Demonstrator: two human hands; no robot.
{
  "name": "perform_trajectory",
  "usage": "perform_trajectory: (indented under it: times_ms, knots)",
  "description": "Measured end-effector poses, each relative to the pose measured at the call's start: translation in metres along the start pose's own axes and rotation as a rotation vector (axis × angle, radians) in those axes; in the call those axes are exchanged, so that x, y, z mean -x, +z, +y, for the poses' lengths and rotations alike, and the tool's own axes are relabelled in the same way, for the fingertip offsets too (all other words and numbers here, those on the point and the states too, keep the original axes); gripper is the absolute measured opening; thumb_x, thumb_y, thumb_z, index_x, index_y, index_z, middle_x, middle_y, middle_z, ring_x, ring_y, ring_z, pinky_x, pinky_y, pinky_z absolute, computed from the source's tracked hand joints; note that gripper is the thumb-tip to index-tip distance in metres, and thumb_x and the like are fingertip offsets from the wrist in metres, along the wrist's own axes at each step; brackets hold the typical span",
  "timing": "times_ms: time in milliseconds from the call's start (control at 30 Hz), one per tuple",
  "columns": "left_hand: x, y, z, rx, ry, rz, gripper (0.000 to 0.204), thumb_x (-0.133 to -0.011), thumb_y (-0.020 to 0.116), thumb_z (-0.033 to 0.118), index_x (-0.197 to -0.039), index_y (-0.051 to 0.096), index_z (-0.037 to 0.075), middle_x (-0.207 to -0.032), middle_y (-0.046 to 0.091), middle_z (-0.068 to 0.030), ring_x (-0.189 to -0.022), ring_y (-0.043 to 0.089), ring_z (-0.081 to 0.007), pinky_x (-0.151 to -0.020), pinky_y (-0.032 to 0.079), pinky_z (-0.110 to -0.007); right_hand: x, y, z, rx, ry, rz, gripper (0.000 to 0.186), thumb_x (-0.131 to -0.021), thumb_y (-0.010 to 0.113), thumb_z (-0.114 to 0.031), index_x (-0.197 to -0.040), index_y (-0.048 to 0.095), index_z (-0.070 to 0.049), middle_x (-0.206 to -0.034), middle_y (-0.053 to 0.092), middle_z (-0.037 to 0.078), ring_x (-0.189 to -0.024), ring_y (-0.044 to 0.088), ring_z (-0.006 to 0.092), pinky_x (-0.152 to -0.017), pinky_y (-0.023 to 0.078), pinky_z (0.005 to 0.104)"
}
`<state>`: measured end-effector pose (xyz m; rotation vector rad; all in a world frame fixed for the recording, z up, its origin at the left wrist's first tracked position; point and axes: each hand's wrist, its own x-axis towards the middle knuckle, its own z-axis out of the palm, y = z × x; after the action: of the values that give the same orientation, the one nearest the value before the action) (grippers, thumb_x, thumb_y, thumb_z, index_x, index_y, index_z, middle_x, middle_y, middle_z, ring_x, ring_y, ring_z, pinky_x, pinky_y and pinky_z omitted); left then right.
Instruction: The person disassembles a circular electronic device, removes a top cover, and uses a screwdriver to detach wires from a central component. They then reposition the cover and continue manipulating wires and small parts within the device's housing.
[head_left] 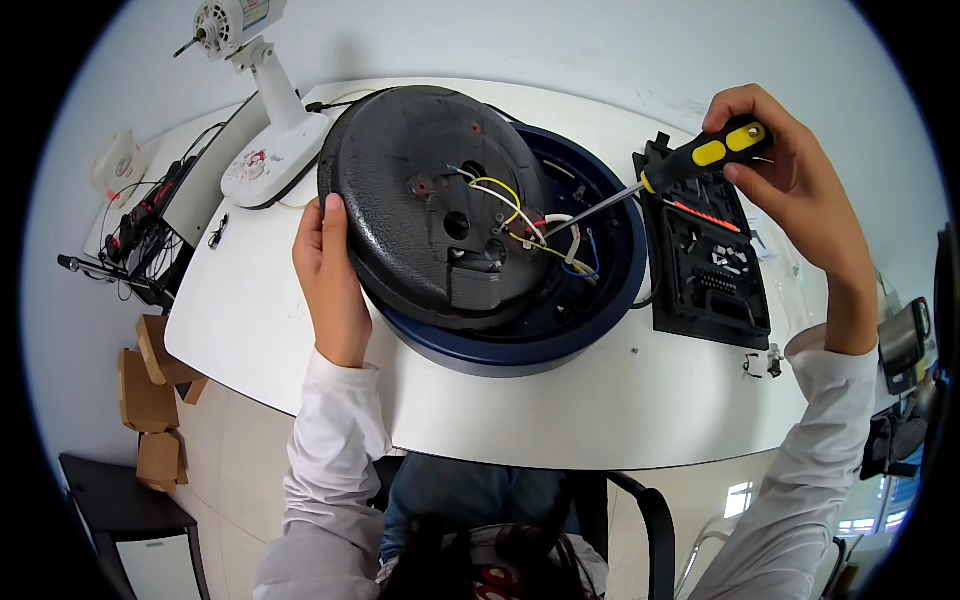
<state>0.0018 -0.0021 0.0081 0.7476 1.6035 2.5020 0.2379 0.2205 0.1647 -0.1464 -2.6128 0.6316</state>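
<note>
My left hand (331, 285) grips the left rim of a round black metal pan (400, 150), tilted up with its underside showing. Beneath and to the right of it lies a dark blue round housing (628, 225). White, yellow and blue wires (515, 200) run from the pan toward the housing. My right hand (790, 165) is closed around the black and yellow handle of a screwdriver (706, 154). Its shaft slants down to the left, and the tip is among the wires near the pan's right side; whether it touches a screw is too small to tell.
An open black tool case (715, 290) with bits and sockets lies right of the housing. Small metal parts (774, 360) rest near its lower edge. A white fan motor on a stand (270, 150) is at the back left. Cardboard boxes (150, 390) sit on the floor at left.
</note>
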Motion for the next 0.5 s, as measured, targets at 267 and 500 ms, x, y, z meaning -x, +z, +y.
perform_trajectory:
  times_ms: [267,500]
  knots:
    - [-0.001,-0.006,0.003,-0.136,-0.078,0.009,0.040,-0.093,0.051,0.032,-0.116,0.050,-0.002,-0.107,0.057,-0.0058,-0.098,0.050,-0.0096,-0.089,0.037,-0.022,0.016,0.005,-0.005,0.001,-0.066,0.051,0.024,-0.073,0.049,0.011,-0.091,0.050,-0.005,-0.099,0.048,0.004,-0.093,0.052,0.0158,-0.085,0.046,0.0288]
    - [0.001,-0.008,0.019,-0.459,0.116,-0.085,0.041,-0.093,0.050,0.030,-0.121,0.045,0.000,-0.119,0.049,-0.0104,-0.112,0.043,-0.0172,-0.096,0.031,-0.027,0.029,0.012,-0.012,0.122,-0.218,0.111,0.020,-0.065,0.049,0.013,-0.071,0.043,-0.005,-0.094,0.045,0.008,-0.089,0.053,0.0206,-0.081,0.045,0.0311]
